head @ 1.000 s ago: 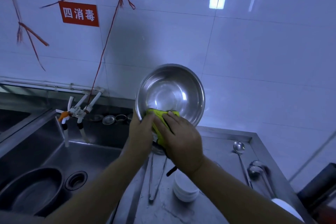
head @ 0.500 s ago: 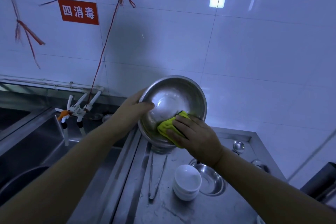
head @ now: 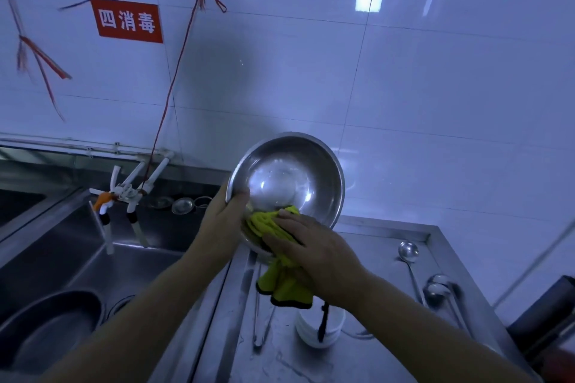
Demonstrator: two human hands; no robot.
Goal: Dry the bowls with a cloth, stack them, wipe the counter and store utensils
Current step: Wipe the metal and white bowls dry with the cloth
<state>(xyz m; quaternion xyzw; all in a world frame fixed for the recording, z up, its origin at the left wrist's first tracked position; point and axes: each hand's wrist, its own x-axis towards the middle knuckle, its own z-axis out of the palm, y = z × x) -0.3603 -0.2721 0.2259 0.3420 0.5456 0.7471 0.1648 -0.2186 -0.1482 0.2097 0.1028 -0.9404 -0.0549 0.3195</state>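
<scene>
The steel desk carries two ladles at right, tongs and a stack of white bowls near the centre. The steel bowl is held tilted above the desk's left edge, beside the sink, its opening facing the camera. Compared with 0.5 s ago, the yellow cloth has shifted from the bowl's inner wall to the lower rim and now hangs below it, covering part of the white bowls. Left hand: fingers curled, gripping the bowl's left rim, thumb inside. Right hand: fingers extended, pressing the cloth against the lower rim.
</scene>
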